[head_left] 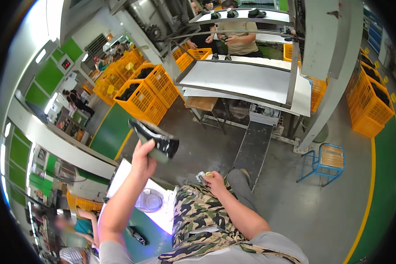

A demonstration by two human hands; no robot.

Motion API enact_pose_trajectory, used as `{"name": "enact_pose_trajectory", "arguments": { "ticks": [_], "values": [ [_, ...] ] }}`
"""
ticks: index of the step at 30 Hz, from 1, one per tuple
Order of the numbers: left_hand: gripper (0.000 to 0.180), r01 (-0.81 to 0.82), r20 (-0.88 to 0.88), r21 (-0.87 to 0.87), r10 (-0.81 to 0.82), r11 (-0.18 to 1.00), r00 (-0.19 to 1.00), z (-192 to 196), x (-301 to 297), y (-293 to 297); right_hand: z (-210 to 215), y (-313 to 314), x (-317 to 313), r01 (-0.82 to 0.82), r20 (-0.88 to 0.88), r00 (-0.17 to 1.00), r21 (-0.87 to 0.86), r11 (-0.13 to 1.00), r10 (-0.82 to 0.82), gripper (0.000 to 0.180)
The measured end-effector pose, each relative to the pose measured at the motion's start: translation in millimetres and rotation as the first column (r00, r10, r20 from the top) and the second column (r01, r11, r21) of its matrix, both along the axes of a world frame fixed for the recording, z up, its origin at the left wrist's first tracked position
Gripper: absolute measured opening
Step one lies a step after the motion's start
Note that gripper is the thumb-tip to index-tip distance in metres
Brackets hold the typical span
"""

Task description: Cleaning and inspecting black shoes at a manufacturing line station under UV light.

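My left hand point(144, 159) is raised and wrapped round a black shoe point(163, 141) with glossy dark parts and a grey-green underside. Motion blurs the shoe slightly. Low in front of my camouflage apron point(191, 211), my right hand point(215, 184) is closed on a small pale, crumpled-looking piece point(201, 177), too small to name. Below my left forearm, a round clear dish point(149, 200) stands on a brightly lit white surface. Another dark shoe point(137, 235) lies on the green tabletop point(156, 246) nearby.
Ahead is a metal-framed stand with a white top point(240, 79); people work behind it near a belt with dark shoes point(257, 13). Yellow crates point(141, 101) are stacked left, more crates point(367, 105) right. A blue-legged stool point(331, 157) stands at right, near a sloping post point(323, 105).
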State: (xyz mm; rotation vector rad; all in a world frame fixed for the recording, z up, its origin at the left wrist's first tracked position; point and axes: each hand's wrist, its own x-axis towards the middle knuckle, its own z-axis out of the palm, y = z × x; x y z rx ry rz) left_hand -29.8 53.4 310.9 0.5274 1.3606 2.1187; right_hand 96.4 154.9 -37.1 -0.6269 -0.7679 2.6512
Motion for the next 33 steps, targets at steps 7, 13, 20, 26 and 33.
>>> {"name": "enact_pose_trajectory", "arguments": {
  "ticks": [7, 13, 20, 26, 33],
  "values": [
    [0.046, 0.000, -0.338, -0.191, -0.066, 0.982, 0.939, 57, -25, 163, 2, 30, -6, 0.046, 0.037, 0.998, -0.008, 0.999, -0.046, 0.021],
    [0.066, -0.181, -0.623, -0.401, -0.123, 0.898, 0.773, 19, -73, 280, -4, 48, -17, 0.047, -0.009, 0.999, -0.106, 0.993, -0.049, 0.024],
    [0.072, -0.604, -0.862, -0.506, -0.342, 0.616, 0.374, -19, -121, 371, -16, 48, -21, 0.038, -0.037, 0.998, -0.202, 0.979, -0.046, 0.021],
    [0.069, -0.679, -0.820, -0.535, -0.502, 0.502, 0.275, -46, -161, 424, -20, 47, -27, 0.011, -0.067, 0.997, -0.232, 0.973, -0.028, 0.020],
    [0.046, -0.713, -0.745, -0.590, -0.595, 0.379, 0.300, -92, -191, 450, -22, 46, -36, 0.036, -0.082, 0.995, -0.208, 0.978, -0.054, 0.020]
  ]
}}
